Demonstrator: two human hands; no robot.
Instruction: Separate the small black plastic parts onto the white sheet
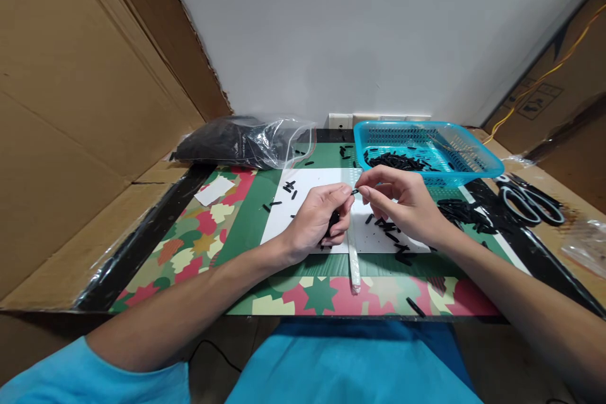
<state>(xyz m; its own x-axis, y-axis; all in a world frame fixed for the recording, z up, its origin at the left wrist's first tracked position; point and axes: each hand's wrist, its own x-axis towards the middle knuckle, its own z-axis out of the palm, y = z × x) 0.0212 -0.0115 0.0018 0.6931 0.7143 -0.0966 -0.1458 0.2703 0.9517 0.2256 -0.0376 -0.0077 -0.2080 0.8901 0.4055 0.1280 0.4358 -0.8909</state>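
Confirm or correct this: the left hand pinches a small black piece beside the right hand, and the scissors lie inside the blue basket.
The scissors are misplaced there: the head view shows them outside the blue basket, by its near right corner. The left hand does pinch a small black piece beside the right hand.

Your table (146,230) shows black along its edges, with a green, patterned mat (241,221) over the middle. At the frame's centre you have white paper (277,230) strewn with black bits (403,255), and a white stick (355,271) below. A filled bag (227,142) lies left of centre, a scrap (214,191) beneath it in the frame; right of centre, a blue basket (478,173), a dark pile (466,216) and scissors (525,202).
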